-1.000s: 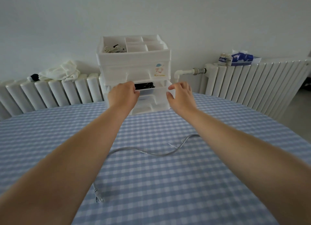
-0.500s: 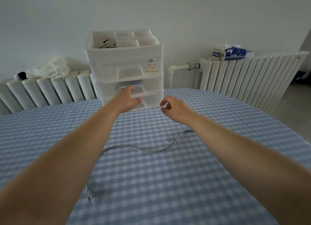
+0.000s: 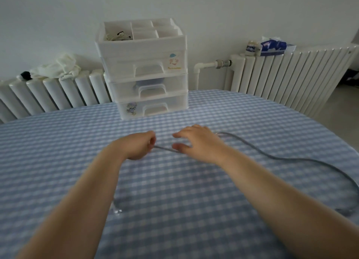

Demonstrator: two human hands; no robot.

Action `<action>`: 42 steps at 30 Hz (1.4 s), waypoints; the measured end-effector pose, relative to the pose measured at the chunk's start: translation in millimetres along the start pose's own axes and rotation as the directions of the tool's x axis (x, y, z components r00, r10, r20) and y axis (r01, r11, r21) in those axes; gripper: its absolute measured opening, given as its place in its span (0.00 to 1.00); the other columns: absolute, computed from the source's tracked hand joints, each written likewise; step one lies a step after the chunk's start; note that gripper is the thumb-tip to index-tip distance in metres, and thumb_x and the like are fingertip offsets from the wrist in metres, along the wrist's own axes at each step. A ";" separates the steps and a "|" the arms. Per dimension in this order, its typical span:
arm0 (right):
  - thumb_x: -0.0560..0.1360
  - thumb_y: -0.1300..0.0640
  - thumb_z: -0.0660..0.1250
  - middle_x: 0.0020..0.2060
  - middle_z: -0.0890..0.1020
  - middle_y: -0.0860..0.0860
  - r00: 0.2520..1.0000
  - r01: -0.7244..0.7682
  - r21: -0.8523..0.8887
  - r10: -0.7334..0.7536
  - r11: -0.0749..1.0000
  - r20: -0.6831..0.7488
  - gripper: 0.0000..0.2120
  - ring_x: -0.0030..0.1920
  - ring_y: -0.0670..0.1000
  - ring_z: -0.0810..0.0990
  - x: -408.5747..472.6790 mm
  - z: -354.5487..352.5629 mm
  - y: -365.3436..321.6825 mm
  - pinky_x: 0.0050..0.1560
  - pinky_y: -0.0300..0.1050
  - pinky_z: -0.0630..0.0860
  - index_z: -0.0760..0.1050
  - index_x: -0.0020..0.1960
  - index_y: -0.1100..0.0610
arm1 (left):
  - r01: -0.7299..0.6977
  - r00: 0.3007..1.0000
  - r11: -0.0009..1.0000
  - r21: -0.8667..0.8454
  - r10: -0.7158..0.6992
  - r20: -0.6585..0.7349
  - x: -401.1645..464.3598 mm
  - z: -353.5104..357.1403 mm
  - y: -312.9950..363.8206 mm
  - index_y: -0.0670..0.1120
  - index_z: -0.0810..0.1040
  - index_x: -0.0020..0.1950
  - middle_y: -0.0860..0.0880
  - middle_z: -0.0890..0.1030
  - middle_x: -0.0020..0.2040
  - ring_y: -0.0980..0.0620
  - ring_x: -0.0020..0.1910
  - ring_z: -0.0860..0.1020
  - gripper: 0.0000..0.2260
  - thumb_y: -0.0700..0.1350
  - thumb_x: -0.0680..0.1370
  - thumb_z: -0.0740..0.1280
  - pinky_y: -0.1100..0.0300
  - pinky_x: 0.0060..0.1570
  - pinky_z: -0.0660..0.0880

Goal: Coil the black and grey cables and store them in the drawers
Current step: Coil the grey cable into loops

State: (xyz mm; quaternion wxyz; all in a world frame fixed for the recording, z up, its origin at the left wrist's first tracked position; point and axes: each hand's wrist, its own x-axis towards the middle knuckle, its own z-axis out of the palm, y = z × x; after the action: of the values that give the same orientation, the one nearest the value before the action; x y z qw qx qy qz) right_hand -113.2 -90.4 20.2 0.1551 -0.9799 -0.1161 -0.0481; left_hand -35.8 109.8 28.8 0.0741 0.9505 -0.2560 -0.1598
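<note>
The grey cable (image 3: 287, 158) lies strung loosely across the checked surface (image 3: 58, 142). One stretch runs between your hands, a long loop trails off to your right, and an end sits near your left forearm. Your left hand (image 3: 138, 145) is curled closed around the cable. Your right hand (image 3: 196, 142) is spread wide, fingers over the cable, gripping nothing yet. If you start coiling with that slack loop out there, it may snag or slide off the edge and spoil the coil. The drawers (image 3: 147, 84) all look closed, so I expect you'll need a free hand later.
</note>
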 end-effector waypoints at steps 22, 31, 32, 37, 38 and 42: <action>0.81 0.51 0.56 0.50 0.81 0.48 0.966 -0.170 -0.125 0.140 0.978 -0.217 0.14 0.48 0.52 0.79 -42.5 -29.4 -10.2 0.47 0.48 0.76 0.75 0.63 0.48 | -0.326 0.939 -0.411 -0.852 -0.039 -0.340 -43.2 -11.6 42.3 0.43 0.78 0.48 0.52 0.72 0.33 0.56 0.29 0.69 0.13 0.44 0.82 0.54 0.65 0.28 0.67; 0.82 0.53 0.57 0.41 0.78 0.47 0.999 0.033 -0.204 -0.041 0.979 -0.034 0.11 0.40 0.50 0.77 -49.8 -31.8 -38.8 0.41 0.46 0.75 0.71 0.62 0.53 | -0.464 0.873 0.529 -0.711 0.138 -0.467 -48.0 6.1 81.7 0.51 0.71 0.50 0.55 0.77 0.61 0.52 0.58 0.79 0.10 0.48 0.84 0.51 0.52 0.60 0.74; 0.82 0.49 0.56 0.38 0.76 0.46 0.997 0.042 -0.176 -0.053 0.983 -0.062 0.11 0.38 0.49 0.77 -52.3 -36.1 -42.1 0.40 0.45 0.74 0.70 0.60 0.52 | -0.463 0.865 0.601 -0.652 0.144 -0.481 -48.0 8.1 83.2 0.51 0.70 0.48 0.56 0.78 0.59 0.51 0.54 0.80 0.10 0.50 0.84 0.51 0.51 0.56 0.76; 0.73 0.39 0.67 0.39 0.77 0.43 0.996 -0.074 0.183 0.065 0.980 0.057 0.13 0.39 0.43 0.76 -60.5 -62.5 -40.9 0.40 0.41 0.72 0.69 0.47 0.47 | -0.452 0.830 0.678 -0.579 0.083 -0.551 -52.1 7.4 83.3 0.47 0.64 0.44 0.49 0.81 0.36 0.48 0.24 0.73 0.11 0.48 0.84 0.51 0.54 0.23 0.71; 0.73 0.42 0.69 0.41 0.77 0.43 0.989 -0.095 0.220 0.066 0.971 0.136 0.13 0.41 0.42 0.76 -61.1 -66.7 -36.4 0.41 0.40 0.72 0.70 0.50 0.47 | -0.457 0.830 0.646 -0.611 0.064 -0.553 -51.6 5.6 82.1 0.46 0.64 0.44 0.47 0.81 0.37 0.47 0.24 0.71 0.11 0.48 0.84 0.50 0.58 0.21 0.68; 0.75 0.44 0.68 0.40 0.78 0.42 0.980 -0.080 0.208 0.039 0.975 0.196 0.09 0.41 0.43 0.77 -60.4 -76.9 -16.3 0.40 0.38 0.70 0.75 0.51 0.48 | -0.447 0.860 0.498 -0.743 0.011 -0.510 -52.1 0.5 79.7 0.44 0.67 0.45 0.48 0.75 0.27 0.52 0.24 0.68 0.12 0.45 0.84 0.49 0.64 0.24 0.65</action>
State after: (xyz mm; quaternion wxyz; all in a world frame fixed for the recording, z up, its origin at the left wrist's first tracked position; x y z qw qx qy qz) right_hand -180.1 -112.4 89.9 0.2494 -0.9605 -0.1053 0.0637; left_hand -115.5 68.0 59.9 0.5997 0.7595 -0.2502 -0.0315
